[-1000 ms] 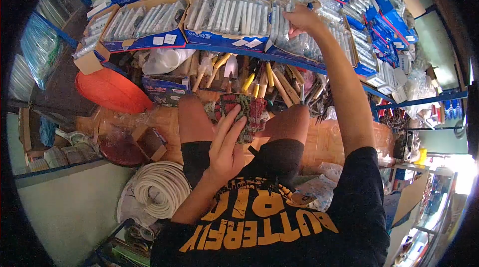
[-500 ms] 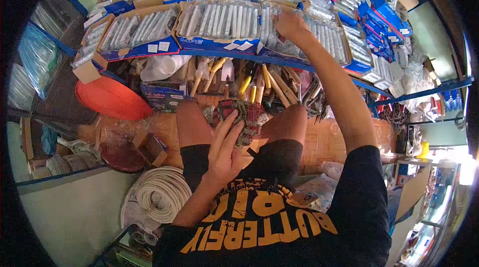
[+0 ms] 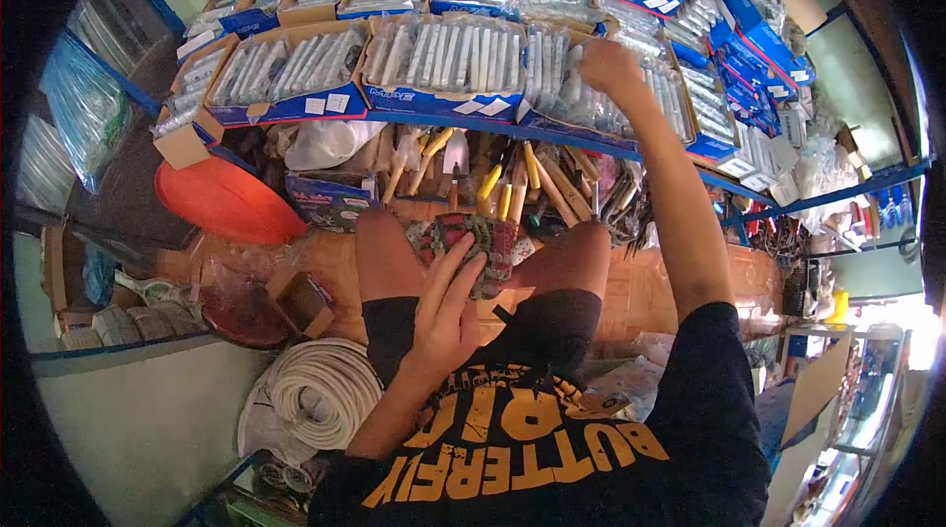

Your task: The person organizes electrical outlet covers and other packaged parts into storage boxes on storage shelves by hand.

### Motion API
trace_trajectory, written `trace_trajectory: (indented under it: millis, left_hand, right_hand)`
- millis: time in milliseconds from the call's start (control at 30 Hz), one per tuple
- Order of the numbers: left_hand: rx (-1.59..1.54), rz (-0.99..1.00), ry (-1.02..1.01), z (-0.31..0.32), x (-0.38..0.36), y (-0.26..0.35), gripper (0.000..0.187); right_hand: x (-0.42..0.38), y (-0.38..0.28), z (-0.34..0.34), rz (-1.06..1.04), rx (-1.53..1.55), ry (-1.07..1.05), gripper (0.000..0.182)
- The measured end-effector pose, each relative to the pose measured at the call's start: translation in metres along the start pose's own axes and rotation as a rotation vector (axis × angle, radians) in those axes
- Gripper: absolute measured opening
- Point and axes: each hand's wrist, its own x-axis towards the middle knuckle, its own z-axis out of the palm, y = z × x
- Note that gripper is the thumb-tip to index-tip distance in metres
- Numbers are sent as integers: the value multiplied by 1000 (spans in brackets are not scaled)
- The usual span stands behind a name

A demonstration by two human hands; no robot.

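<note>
In my lap, my left hand (image 3: pixel 445 320) is closed on a folded red and green plaid cloth (image 3: pixel 498 256), with the fingers lying across its near side. Up at the shelf, my right hand (image 3: pixel 611 66) is curled over an open blue box (image 3: pixel 564 125). That box is packed with flat, pale pieces in clear plastic (image 3: pixel 548 69), standing on edge in a row. The right fingertips are down by these packets, and I cannot make out what is between them.
More blue boxes of wrapped pieces (image 3: pixel 445 56) line the blue-edged shelf on both sides. Under it lean wooden-handled tools (image 3: pixel 554 182) beside a small blue box (image 3: pixel 335 194). A red-orange round basin (image 3: pixel 227 202) and a coil of white hose (image 3: pixel 325 394) are at left.
My right hand has shifted slightly right over the box, its fingers still curled. The left hand keeps the cloth in my lap. The whole view has shifted slightly.
</note>
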Motion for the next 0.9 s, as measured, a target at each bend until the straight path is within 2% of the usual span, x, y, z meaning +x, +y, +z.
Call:
trace_trajectory:
  millis: [67, 100, 167, 233, 267, 333, 367, 400, 433, 467, 500, 533, 567, 600, 667, 700, 767, 800, 867, 900]
  left_hand:
    - [21, 5, -15, -3, 2, -1, 46]
    - [-10, 0, -1, -4, 1, -2, 44]
    - [-42, -5, 17, -6, 0, -4, 42]
    - [-37, -129, 84, -8, -4, -8, 39]
    - [-43, -125, 84, -7, -8, -11, 39]
    - [-454, -413, 213, -3, -16, -16, 44]
    - [-520, -451, 206, -6, -11, -11, 44]
    - [-527, -451, 193, -3, -7, -9, 44]
    - [-503, -337, 177, 1, -2, -8, 46]
    - [-475, -224, 161, 5, 4, -7, 48]
    - [-325, -49, 41, 6, 22, 2, 49]
    - [-173, 127, -77, 8, 42, 14, 49]
    - [-58, 171, -198, 15, 51, 27, 51]
    - [57, 216, -317, 24, 57, 38, 54]
    - [158, 207, -303, 40, 62, 48, 58]
    - [259, 196, -281, 44, 65, 50, 62]
    - [271, 244, -253, 45, 75, 48, 61]
    - [284, 278, -215, 46, 81, 47, 60]
    - [268, 271, -163, 46, 95, 47, 59]
    - [248, 255, -122, 44, 102, 49, 60]
  right_hand:
    - [11, 14, -13, -181, -52, -157, 35]
    - [4, 24, -22, -276, 88, -74, 35]
    - [-13, 39, -42, -193, 468, -40, 27]
    - [-47, 43, -70, 11, 973, -10, 27]
    - [-70, 42, -83, 25, 1070, 76, 24]
    - [-110, 46, -87, -12, 1253, 211, 21]
    - [-128, 50, -79, -65, 1340, 257, 21]
    - [-151, 30, -70, -20, 1728, 260, 38]
    - [-172, 14, -60, 69, 1909, 295, 44]
    - [-185, 14, -31, 168, 1824, 362, 53]
    - [-210, -25, -47, -1, 2200, 262, 51]
    - [-224, -15, 7, 222, 1842, 386, 44]
    - [-239, -32, 12, 171, 2121, 299, 38]
    - [-257, -47, 6, 371, 2153, 147, 44]
    - [-271, -69, -14, 276, 2014, 183, 56]
    - [-277, -70, -16, 279, 2016, 191, 56]
    - [-286, -70, -20, 285, 2213, 0, 63]
    - [-289, -71, -20, 283, 2213, 7, 63]
    - [-293, -75, -17, 130, 2357, -100, 67]
    - [-293, -77, -14, 146, 2348, -101, 68]
